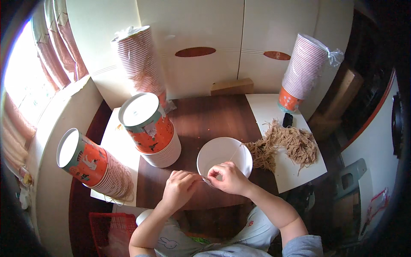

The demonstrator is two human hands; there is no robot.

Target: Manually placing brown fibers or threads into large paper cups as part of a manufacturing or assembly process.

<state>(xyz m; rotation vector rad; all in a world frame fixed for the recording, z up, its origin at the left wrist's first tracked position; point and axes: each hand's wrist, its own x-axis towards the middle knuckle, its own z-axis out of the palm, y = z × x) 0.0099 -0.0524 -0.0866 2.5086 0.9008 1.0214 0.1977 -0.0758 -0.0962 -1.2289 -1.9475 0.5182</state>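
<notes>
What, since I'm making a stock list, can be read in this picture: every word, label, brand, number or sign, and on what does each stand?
No text can be read anywhere.
Stacked buckets: printed pictures on orange; any lettering is too small to read.
White bucket: no lettering visible inside.
Small piece between the left hand and right hand: too small to tell.
Small black object: no readable marking.

Bright light is let in by a window [25,60] at the left, flanked by pinkish curtains [62,40]. The back is closed off by cream panels [192,25], decorated with reddish-brown ovals [195,52]. A dark-brown tabletop [214,113] is bordered by white ends [295,177]; a grey-green stool [358,171] is seen at the right
</notes>
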